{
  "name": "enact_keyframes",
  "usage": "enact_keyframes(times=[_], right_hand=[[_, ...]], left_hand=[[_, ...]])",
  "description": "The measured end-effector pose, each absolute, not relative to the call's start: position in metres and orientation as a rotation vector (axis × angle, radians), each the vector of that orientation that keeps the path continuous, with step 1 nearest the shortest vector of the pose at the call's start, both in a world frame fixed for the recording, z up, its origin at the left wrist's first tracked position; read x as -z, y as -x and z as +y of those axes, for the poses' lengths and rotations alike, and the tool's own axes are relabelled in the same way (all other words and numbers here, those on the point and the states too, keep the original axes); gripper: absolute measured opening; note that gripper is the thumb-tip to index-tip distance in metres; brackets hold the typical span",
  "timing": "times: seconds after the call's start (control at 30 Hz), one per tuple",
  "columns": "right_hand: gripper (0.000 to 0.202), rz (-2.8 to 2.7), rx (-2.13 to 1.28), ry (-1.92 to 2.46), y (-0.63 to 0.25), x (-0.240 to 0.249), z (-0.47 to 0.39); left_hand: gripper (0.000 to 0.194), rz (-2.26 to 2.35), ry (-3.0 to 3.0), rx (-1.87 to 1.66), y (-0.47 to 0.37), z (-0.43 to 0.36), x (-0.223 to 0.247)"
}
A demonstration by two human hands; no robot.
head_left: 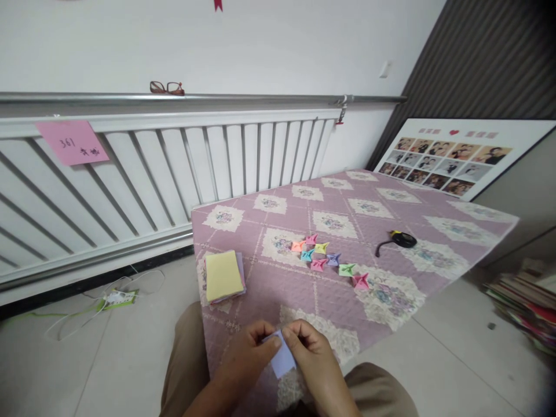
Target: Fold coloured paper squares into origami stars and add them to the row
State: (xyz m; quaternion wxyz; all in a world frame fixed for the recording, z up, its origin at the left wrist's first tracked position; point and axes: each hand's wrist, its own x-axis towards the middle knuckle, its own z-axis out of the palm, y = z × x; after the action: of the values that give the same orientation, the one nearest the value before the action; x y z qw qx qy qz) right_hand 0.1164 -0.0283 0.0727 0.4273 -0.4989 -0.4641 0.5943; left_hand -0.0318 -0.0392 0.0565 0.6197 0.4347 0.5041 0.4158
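A small light-blue sheet of paper [283, 360] is pinched between my two hands over the near edge of the table. My left hand [252, 350] grips its upper left part, thumb on top. At its upper right edge my right hand [310, 350] holds it with thumb and fingers closed. Whether the sheet is folded is hard to see. Beyond my hands lie several small folded paper pieces [318, 264] in pink, orange, yellow, teal, purple and green. To the left is a stack of coloured paper [223, 277] with a yellow sheet on top.
A lilac patterned cloth covers the table [295, 289]. A black tape measure [403, 238] with a strap lies to the right. Behind the table stands a white radiator [234, 153], with glasses [167, 88] on the pipe above. A power strip [119, 298] with cables is on the floor.
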Motion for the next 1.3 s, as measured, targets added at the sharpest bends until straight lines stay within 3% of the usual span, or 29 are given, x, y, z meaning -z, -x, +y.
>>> enact_keyframes(times=[0.43,0.63,0.9,1.1,1.3], right_hand=[[0.054,-1.173,-1.520,1.289,-0.116,-0.044,-0.036],[0.053,-1.185,-1.512,1.291,-0.116,-0.045,-0.037],[0.038,-1.301,-1.370,1.239,-0.120,-0.055,-0.033],[0.022,-1.477,-1.355,1.337,-0.124,-0.026,-0.029],[0.012,-1.734,-1.046,1.476,-0.127,-0.002,-0.032]], left_hand=[[0.033,1.221,-0.904,-1.074,0.031,-0.036,-0.046],[0.023,1.250,-1.006,-0.952,0.030,-0.040,-0.049],[0.018,1.296,-1.042,-0.917,0.031,-0.039,-0.049],[0.012,1.491,-1.321,-0.653,0.038,-0.038,-0.034],[0.013,1.643,-1.702,-0.382,0.036,-0.036,-0.031]])
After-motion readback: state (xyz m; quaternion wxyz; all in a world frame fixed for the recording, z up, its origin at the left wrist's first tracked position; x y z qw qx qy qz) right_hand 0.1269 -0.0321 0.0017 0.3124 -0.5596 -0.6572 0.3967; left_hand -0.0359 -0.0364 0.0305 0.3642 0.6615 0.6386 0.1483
